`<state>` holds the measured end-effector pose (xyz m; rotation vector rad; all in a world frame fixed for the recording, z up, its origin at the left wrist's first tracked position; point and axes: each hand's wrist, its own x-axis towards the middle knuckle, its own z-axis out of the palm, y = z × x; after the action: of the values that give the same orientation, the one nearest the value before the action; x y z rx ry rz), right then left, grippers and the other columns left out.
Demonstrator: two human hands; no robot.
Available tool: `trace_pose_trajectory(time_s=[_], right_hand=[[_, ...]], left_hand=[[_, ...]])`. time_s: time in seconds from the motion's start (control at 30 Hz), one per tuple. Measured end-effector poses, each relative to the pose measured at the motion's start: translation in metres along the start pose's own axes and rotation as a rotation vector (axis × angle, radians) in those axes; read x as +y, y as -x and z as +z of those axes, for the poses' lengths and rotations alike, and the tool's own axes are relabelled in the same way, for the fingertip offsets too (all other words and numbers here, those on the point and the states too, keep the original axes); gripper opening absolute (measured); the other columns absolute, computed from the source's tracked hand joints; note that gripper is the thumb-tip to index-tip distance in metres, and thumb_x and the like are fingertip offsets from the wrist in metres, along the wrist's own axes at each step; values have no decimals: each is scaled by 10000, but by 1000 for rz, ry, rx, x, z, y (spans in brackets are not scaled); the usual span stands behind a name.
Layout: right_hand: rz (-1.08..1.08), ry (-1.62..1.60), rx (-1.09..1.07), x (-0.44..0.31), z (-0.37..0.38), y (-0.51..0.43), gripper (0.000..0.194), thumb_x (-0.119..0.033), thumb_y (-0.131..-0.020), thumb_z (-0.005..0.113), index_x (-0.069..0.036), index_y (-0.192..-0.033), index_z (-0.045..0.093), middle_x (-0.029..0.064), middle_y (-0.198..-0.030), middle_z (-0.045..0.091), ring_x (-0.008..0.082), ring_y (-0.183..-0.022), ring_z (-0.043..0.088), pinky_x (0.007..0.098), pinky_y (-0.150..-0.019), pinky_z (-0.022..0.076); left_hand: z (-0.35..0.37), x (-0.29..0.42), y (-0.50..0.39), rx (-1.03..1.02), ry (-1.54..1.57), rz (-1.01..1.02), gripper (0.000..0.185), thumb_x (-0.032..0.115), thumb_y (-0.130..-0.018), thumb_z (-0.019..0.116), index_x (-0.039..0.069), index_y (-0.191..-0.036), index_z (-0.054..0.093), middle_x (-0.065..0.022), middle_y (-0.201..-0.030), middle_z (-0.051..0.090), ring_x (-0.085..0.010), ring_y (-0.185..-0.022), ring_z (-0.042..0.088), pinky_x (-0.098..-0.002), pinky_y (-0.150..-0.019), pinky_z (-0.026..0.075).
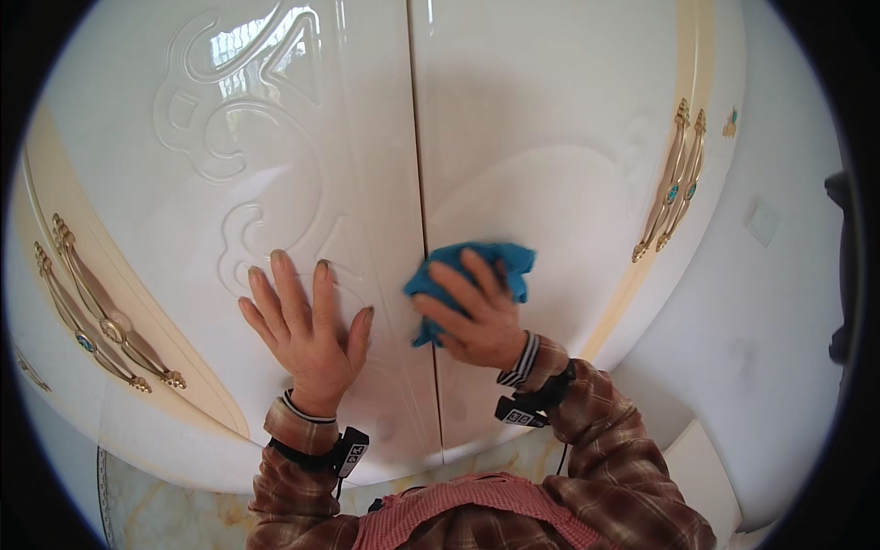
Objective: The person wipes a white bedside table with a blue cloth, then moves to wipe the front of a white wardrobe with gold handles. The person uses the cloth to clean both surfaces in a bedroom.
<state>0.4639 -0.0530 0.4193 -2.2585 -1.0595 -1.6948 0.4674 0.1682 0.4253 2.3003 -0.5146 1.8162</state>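
Glossy white wardrobe doors (522, 185) with curling relief mouldings fill most of the view, and a dark vertical gap runs between two of them. My left hand (309, 337) rests flat on the door left of the gap, fingers spread, over the lower end of a moulding; it holds nothing. Under my right hand (474, 316) a blue cloth (515, 258) is pressed against the doors at the gap, mostly on the right one. The fingers of that hand are slightly blurred and lie over the cloth, hiding part of it.
Ornate metal handles (110, 330) with round inlays sit on the left doors, and a similar pair of handles (677, 185) is at the right. Beyond stands a pale wall (722, 295) with a switch plate (762, 222). Marble-patterned flooring (179, 515) shows below, with a white panel (701, 474) at lower right.
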Motion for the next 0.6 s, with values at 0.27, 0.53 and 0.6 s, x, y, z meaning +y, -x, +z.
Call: trace_pose_trajectory(time_s=[0.27,0.53,0.6], right_hand=[[121,144,209,52,-29,-75,538,-120,-740,664,-117,-1267,558,165,-1446,389,436,-1327,319,626,-1033,228],[-46,6,137,1,1,-122,526,-182,-718,683,-133,-1230,574,119,-1416,435,365,-1312,396,481,-993,355],[-114,37,132,-9,7,-109,418,-193,-760,617,-132,-1172,602,89,-1385,474,320,-1298,427,425,-950,382]], left_hand=[[-1,-1,2,-1,0,4,580,396,-849,611,67,-1317,515,-283,-1455,337,-522,-1352,240,-644,-1074,111],[-4,-1,2,-15,1,-2,564,395,-857,608,66,-1308,524,-277,-1463,326,-517,-1361,226,-634,-1082,96],[-5,-1,1,-22,8,-14,562,391,-856,613,65,-1305,526,-275,-1463,328,-514,-1363,226,-630,-1085,93]])
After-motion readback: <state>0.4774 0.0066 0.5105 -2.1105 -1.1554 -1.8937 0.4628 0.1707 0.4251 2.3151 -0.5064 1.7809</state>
